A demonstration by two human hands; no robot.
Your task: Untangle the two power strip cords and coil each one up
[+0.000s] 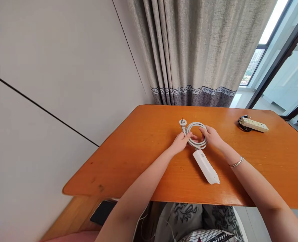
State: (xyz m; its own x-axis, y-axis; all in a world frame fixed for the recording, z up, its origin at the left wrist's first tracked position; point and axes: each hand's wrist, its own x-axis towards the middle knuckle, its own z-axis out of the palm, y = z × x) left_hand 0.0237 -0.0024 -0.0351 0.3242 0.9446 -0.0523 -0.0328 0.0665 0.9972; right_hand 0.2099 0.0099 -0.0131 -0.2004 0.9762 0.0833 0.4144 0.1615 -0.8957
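A white cord (196, 135), wound into a neat round coil of several loops, lies near the middle of the desk (138, 148), a little toward its far edge. The left hand (181, 142) closes its fingers lightly on the coil's left side, and the right hand (212, 136) cups the right side, fingers curled over the loops; both grip the cord rather than lie flat on it. The plug (182, 123) sticks out from the far-left of the coil, lying free on the wood, and the white power strip (205, 166) that the cord runs into lies just beside the coil toward the near edge, angled to the right. Judged from this, the coiling looks mostly done: the loops are gathered and even, but nothing ties them, and the plug end remains loose. A second, beige power strip (254, 125) with a dark cord rests well apart near the far right corner. A grey curtain (194, 50) hangs behind the desk.
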